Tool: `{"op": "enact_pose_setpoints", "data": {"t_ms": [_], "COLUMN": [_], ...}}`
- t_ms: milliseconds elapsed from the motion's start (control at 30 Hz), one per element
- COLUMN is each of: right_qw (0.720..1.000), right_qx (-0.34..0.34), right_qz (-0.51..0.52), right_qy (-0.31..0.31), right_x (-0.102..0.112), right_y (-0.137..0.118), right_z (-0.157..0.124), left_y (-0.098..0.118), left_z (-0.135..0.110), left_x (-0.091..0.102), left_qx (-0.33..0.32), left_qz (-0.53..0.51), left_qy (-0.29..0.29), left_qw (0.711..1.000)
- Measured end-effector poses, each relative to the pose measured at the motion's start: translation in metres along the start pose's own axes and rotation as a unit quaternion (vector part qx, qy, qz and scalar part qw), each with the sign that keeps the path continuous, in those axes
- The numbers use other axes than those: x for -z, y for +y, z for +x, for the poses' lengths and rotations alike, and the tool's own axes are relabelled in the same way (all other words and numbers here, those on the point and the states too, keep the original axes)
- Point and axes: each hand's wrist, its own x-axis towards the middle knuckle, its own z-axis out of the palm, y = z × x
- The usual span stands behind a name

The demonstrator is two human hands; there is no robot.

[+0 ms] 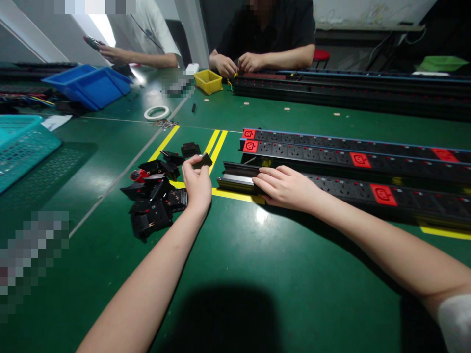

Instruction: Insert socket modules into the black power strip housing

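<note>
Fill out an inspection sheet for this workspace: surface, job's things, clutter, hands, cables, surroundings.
Surface: green table, marked with yellow tape
Job's things: near power strip; loose, mostly black socket pieces heaped left of it
Clutter: tape roll, yellow bin, blue bin, teal basket
Hands: left hand pinches a small dark piece; right hand rests on the near power strip
Cables: coloured wires, far left
Surroundings: two people across the table; red stool behind

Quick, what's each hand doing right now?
Left hand: closed, pinching a small black piece.
Right hand: resting on the near black strip; whether it's gripping can't be told.
</note>
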Motion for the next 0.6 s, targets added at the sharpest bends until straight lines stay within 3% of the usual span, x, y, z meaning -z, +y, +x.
{"op": "enact_pose_setpoints", "data": {"t_ms": [300, 500, 600], "right_qw": [1.000, 1.000, 1.000], "right_qx": [0.000, 0.004, 0.004], "right_qz": [-0.010, -0.005, -0.002], "right_qy": [0.002, 0.003, 0.005], "right_x": [0.0005, 0.0014, 0.0013], "right_y": [-0.0001, 0.0001, 0.0001], "right_z": [0.0006, 0.0010, 0.0010], "left_y": [-0.0027, 0.0034, 0.0038], "left_z": [0.0012, -0.0036, -0.0046], "left_x": [-0.0003, 0.0008, 0.0015], "left_qx": [-0.005, -0.040, -0.046], "left_qz": [0.003, -0.004, 0.009], "left_qy": [-0.010, -0.073, -0.068], "left_qw": [1.000, 0.997, 0.997]}}
